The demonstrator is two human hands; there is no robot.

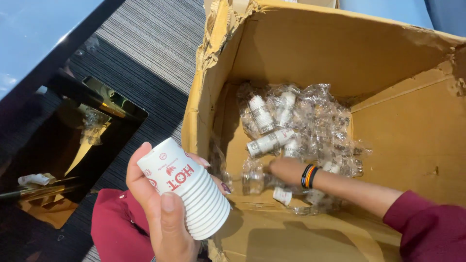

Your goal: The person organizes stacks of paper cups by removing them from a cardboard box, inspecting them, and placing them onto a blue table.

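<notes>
A nested stack of white paper cups with red printing (187, 194) is held in the left hand (162, 213), outside the near-left corner of a large, torn brown cardboard box (301, 53). The stack is tilted, its closed base pointing up and to the left and its rolled rims down and to the right. The left hand is clamped on it: the thumb is laid across the near side and the fingers are wrapped around the far side.

The right hand (286, 170) is stretched down into the box, a striped band of black, orange and red (308, 176) being worn at its wrist. It is set among crumpled clear plastic wrapping (320, 126), and whether its fingers are closed on anything cannot be told, since they are hidden by the wrapping. Further sleeves of white paper cups in clear plastic (269, 140) are seen lying on the box floor just beyond the hand.

Dark red sleeves are worn on both arms. To the left of the box a grey striped carpet (150, 43) is seen, and a glossy dark surface (73, 140) with reflections lies farther left.
</notes>
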